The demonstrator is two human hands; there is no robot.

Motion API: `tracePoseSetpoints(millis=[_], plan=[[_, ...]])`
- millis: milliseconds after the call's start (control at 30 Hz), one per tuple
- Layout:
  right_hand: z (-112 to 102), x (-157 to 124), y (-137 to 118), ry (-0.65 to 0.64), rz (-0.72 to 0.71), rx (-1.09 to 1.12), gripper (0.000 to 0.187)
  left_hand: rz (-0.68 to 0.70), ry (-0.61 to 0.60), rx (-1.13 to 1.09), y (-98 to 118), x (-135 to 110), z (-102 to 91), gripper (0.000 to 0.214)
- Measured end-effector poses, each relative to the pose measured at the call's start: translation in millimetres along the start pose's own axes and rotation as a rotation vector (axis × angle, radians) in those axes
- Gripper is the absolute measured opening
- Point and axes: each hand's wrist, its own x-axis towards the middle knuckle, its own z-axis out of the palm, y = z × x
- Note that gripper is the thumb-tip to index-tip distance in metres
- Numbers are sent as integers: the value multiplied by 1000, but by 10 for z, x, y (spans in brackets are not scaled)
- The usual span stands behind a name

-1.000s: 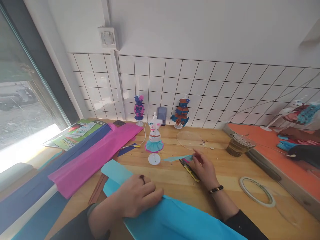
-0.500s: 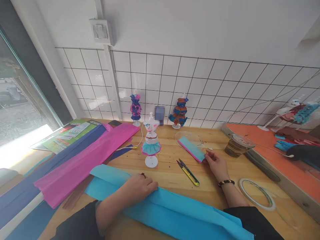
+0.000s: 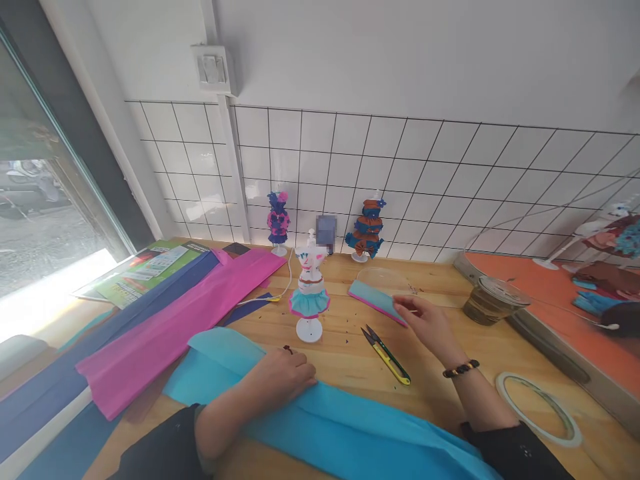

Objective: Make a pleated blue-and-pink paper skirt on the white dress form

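In the head view my left hand (image 3: 280,377) lies on a long folded sheet of blue crepe paper (image 3: 360,420), its fingers bent together at the upper edge. My right hand (image 3: 425,323) is at the right end of a light-blue paper strip with a pink edge (image 3: 373,298), thumb and fingertips closed on it. Between my hands lie yellow-handled thread snips (image 3: 386,357), blades slightly apart. A small white dress form (image 3: 310,277) stands upright beyond them, wearing a light-blue ruffled skirt with pink trim.
Pink crepe paper (image 3: 185,320) and blue sheets lie left. Two dressed forms, one blue-pink (image 3: 279,219) and one brown-blue (image 3: 369,230), stand by the tiled wall. A tape roll (image 3: 540,408) and a lidded cup (image 3: 493,303) are right, beside an orange surface (image 3: 560,333).
My right hand has shifted left along with the paper strip, which now lies at a flatter angle. My left hand stays on the blue crepe paper. The view has shifted slightly.
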Motion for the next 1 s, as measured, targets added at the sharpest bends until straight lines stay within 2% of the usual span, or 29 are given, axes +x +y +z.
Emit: tracePoseSetpoints(millis=[33, 100, 133, 200, 267, 333, 467, 533, 600, 733, 833, 1000], plan=[[103, -64, -117, -110, -25, 14, 28, 1, -6, -14, 0, 1, -13, 26], [348, -201, -321, -418, -98, 57, 29, -7, -12, -41, 1, -2, -36, 27], [473, -260, -402, -505, -154, 47, 29, -18, -15, -54, 1, -6, -46, 27], [683, -334, -523, -598, -232, 16, 32, -45, -17, -84, -2, -20, -60, 26], [805, -334, -602, -648, -261, -7, 35, -65, -17, -120, -13, -36, -67, 26], [824, -276, -662, -725, -268, -22, 38, -69, -17, -152, -30, -49, -69, 28], [671, -103, -755, -909, -219, -107, 46, -78, -37, -177, -58, -48, -63, 30], [626, -51, -793, -932, -165, -135, 48, -85, -45, -183, -61, -39, -55, 29], [676, -51, -831, -904, -160, -144, 44, -95, -49, -186, -60, -31, -44, 29], [1011, -191, -892, -767, -226, -212, 24, -118, -56, -203, -55, -24, -32, 29], [1257, -306, -896, -666, -235, -261, 22, -125, -62, -221, -53, -21, -46, 28], [1378, -289, -834, -576, -310, -294, 27, -138, -51, -276, -59, -20, -62, 29]])
